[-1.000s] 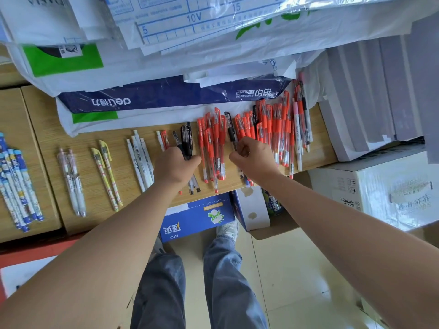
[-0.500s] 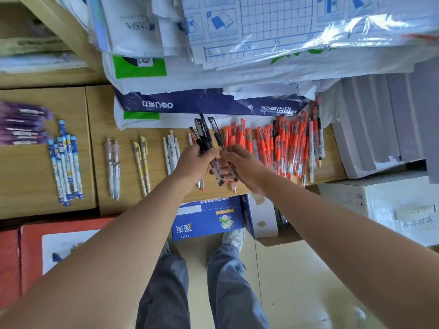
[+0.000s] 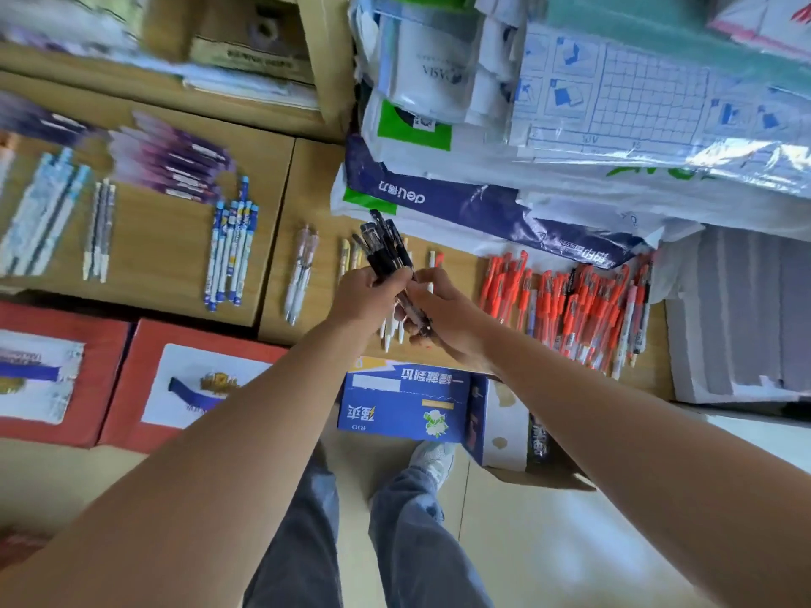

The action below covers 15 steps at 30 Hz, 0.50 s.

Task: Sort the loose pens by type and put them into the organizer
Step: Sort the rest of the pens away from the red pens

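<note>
Since a second ago: both hands were then down on the table [image 3: 317, 191] among the pens. Now they are raised off it, closed together on a bundle of black pens [image 3: 385, 250]. The black pens that lay between the white pens [image 3: 392, 333] and the orange pens [image 3: 579, 307] are gone from the table. The view has also swung left, so purple pens [image 3: 175, 168] and more blue-and-white pens [image 3: 232, 252] are now in frame.

Left hand [image 3: 367, 297]: forearm reaching forward, fingers curled round the bundle at mid-barrel. The pens fan up and away from its grip, over the edge of the blue paper pack [image 3: 465, 204].

Right hand [image 3: 450, 320]: touching the left, fingers wrapped round the bundle's lower ends. Some pen tips poke out below its palm.

The count in the bundle is unclear, perhaps five or six, as the barrels overlap.

Still on the table: clear pens [image 3: 302, 274] and yellow pens [image 3: 346, 256] left of the hands, with the white pens partly hidden under them. The orange pens are heaped to the right, well apart from the bundle.

Below the table edge are a blue box [image 3: 403, 403] and a red box [image 3: 188, 379].
</note>
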Available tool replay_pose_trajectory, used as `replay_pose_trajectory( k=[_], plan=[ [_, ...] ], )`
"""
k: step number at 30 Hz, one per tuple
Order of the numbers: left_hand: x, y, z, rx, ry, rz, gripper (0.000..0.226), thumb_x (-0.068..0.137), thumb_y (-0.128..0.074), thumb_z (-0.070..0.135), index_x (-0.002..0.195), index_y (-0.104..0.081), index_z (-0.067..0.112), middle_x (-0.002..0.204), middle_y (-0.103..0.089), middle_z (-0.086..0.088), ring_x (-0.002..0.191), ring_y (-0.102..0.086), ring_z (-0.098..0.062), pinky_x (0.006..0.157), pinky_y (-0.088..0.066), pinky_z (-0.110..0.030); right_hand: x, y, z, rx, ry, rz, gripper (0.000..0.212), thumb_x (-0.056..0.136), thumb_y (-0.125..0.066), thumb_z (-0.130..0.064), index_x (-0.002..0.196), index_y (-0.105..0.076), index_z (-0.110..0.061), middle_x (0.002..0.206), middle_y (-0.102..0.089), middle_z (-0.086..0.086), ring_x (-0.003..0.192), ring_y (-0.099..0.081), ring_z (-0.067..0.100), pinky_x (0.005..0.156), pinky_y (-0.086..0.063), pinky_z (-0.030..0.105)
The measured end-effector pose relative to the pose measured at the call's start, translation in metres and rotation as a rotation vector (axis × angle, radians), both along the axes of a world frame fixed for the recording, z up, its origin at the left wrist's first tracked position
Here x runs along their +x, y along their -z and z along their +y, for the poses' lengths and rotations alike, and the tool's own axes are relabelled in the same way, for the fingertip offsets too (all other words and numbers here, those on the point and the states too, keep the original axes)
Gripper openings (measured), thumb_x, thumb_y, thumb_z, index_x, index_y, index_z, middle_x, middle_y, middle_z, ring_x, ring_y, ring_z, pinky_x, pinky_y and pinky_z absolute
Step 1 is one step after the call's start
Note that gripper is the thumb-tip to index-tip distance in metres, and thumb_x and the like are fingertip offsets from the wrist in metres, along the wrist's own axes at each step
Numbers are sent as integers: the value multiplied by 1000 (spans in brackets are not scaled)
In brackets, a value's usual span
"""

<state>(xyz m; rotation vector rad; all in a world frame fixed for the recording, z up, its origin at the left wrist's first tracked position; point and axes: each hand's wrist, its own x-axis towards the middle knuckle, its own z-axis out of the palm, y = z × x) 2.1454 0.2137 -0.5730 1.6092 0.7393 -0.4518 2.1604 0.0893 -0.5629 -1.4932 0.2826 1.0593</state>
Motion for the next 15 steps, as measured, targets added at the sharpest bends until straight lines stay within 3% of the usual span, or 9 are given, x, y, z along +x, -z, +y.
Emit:
replay_pose_trajectory(
  k=[4, 8, 10, 12, 13, 15],
  plan=[
    [-13, -4, 32, -83, -74, -16, 20, 91, -63, 32, 76, -60, 20, 61, -52, 1, 44, -46, -4, 44, -35, -13, -5, -6, 31, 13, -89, -38, 16, 103, -37, -28, 111, -33, -15, 78, -54, 7, 55, -44, 14, 45, -39, 21],
    [-18, -6, 70, -133, -122, 24, 22, 90, -64, 35, 83, -63, 14, 54, -46, 3, 37, -41, -4, 42, -31, -19, -6, -13, 65, 16, -145, -37, 19, 102, -40, -26, 116, -33, -15, 79, -58, 5, 57, -52, 15, 45, -39, 19],
    [-18, -8, 92, -128, -126, 55, 38, 89, -64, 38, 105, -65, 4, 56, -48, 1, 41, -39, -5, 44, -27, -21, -5, -16, 84, 17, -162, -43, 20, 103, -39, -24, 118, -33, -13, 79, -55, 7, 52, -47, 13, 43, -36, 17],
    [-18, -9, 113, -129, -122, 70, 47, 88, -65, 39, 115, -62, -1, 70, -61, -14, 53, -45, -10, 49, -28, -24, -5, -18, 104, -2, -175, -57, 16, 103, -37, -23, 116, -35, -13, 77, -51, 5, 50, -42, 10, 41, -33, 16],
    [-18, -10, 125, -127, -120, 73, 46, 88, -65, 38, 113, -63, 0, 82, -65, -21, 62, -51, -13, 53, -30, -24, -5, -18, 115, -12, -185, -66, 15, 104, -36, -23, 116, -36, -14, 75, -50, 3, 48, -40, 8, 41, -32, 16],
    [-17, -13, 147, -109, -88, 94, 37, 88, -65, 41, 95, -63, 4, 72, -59, -15, 64, -51, -15, 58, -32, -24, -5, -17, 137, -42, -207, -91, 18, 104, -36, -24, 119, -37, -13, 74, -49, 2, 46, -39, 7, 43, -30, 17]
  ],
)
